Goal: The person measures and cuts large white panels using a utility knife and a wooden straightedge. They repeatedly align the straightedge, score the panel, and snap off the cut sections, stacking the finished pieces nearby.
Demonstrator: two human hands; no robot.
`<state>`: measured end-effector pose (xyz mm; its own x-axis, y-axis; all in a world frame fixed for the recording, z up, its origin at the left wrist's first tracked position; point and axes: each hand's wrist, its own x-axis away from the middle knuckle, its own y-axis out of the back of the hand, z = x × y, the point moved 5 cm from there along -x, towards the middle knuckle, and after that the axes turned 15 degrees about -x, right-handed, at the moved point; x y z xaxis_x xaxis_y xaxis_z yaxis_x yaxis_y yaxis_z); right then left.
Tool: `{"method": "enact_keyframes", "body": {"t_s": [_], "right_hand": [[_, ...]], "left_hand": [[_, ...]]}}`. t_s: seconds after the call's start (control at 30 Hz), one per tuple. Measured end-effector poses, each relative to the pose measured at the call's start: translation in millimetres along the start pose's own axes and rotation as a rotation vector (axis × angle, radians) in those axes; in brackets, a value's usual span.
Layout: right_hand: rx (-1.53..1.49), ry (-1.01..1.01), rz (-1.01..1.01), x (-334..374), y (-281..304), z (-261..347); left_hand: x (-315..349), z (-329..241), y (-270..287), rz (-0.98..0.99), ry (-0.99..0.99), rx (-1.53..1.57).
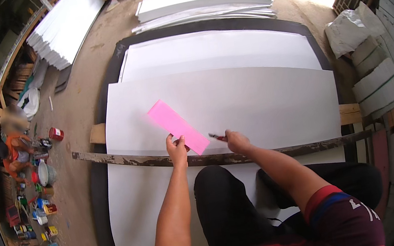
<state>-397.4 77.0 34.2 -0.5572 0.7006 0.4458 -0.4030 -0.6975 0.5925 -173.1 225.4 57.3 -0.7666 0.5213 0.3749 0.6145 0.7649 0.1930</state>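
Note:
My left hand [177, 150] grips the near end of a flat pink rectangular strip [176, 126], thumb on top and fingers at its edge. The strip is tilted over a large white sheet [266, 107]. To its right, my right hand [237, 142] is closed round a small cutter knife [217, 136] with a dark tip, which points at the strip but looks apart from it. A long, worn dark bar [288, 150] lies across the white sheets, just on my side of both hands. My knees rest on the near sheet [133, 209].
More white sheets [204, 0] are stacked beyond the black mat [213, 25], and another stack [65, 28] stands far left. Paint tins and pots, one a red tin [56, 134], line the left beside a person in orange [16, 150]. White bundles [380, 85] are piled right.

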Motion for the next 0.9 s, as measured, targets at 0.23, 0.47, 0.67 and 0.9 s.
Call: {"method": "enact_keyframes", "body": {"t_s": [0.23,0.47,0.67,0.9], "right_hand": [[-0.087,0.038,-0.381,39,190,45],[-0.017,0.015,-0.398,101,328,57],[-0.086,0.005,-0.552,145,377,-34],[-0.336,-0.133,-0.717,155,402,-190]], "left_hand": [[48,-71,-126,0.362,-0.119,0.073],[145,-145,-274,0.671,-0.231,0.132],[209,-155,-384,0.796,-0.221,0.096],[227,-100,-479,0.888,-0.261,-0.257]]}}
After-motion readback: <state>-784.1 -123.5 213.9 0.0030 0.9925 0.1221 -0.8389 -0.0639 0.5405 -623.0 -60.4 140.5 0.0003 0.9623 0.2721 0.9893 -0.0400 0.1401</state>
